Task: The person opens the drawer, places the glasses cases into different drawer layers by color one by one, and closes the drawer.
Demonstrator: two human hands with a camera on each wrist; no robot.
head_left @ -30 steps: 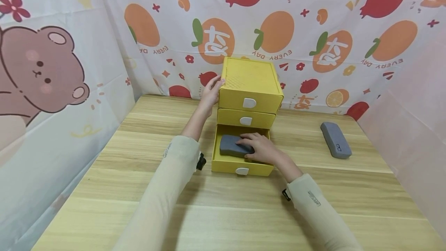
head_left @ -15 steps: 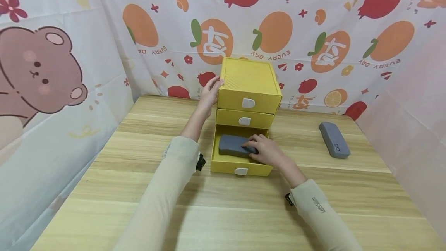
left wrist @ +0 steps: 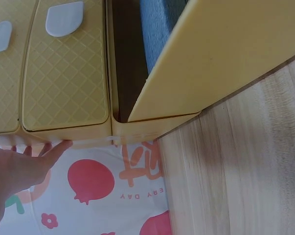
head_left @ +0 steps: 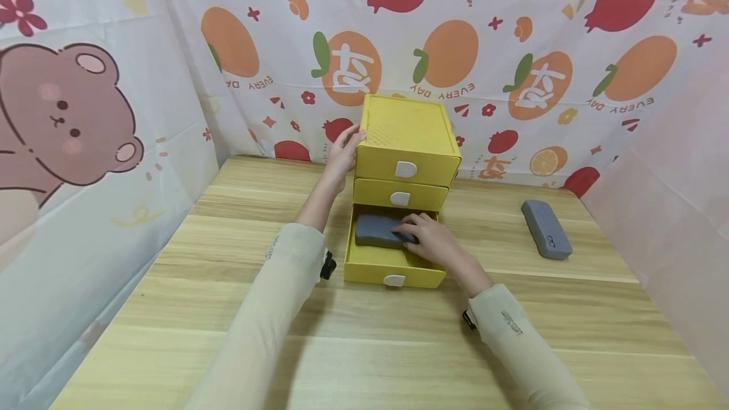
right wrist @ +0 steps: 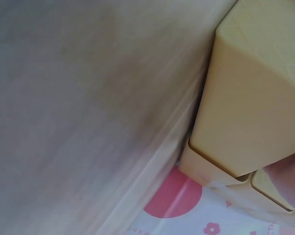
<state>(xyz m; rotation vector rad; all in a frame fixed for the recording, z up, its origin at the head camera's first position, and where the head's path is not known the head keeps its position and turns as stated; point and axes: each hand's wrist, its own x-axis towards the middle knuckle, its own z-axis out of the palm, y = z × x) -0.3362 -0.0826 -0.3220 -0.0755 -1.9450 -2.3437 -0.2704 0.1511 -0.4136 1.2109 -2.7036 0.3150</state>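
Observation:
A yellow three-tier drawer box [head_left: 412,120] stands at the back of the wooden table. Its bottom drawer [head_left: 367,273] is pulled out, while the upper two are closed. Inside that drawer, toward the back, lies a dark blue-grey glasses case [head_left: 373,231]. My right hand [head_left: 431,242] holds the case's right end, thumb in front and fingers over the top; they hide that end. With fairly straight fingers, my left hand [head_left: 342,154] rests against the box's upper left side. In the left wrist view, the left hand's fingertips touch the side of the box [left wrist: 64,83].
A second grey glasses case [head_left: 547,229], marked with a spectacles icon, lies on the table [head_left: 364,347] at the right. Printed cloth [head_left: 273,49] hangs close behind the box and along both sides of the table.
The case in the bottom drawer has slid toward the back, with my right hand moving along with it. My left hand has stayed against the box.

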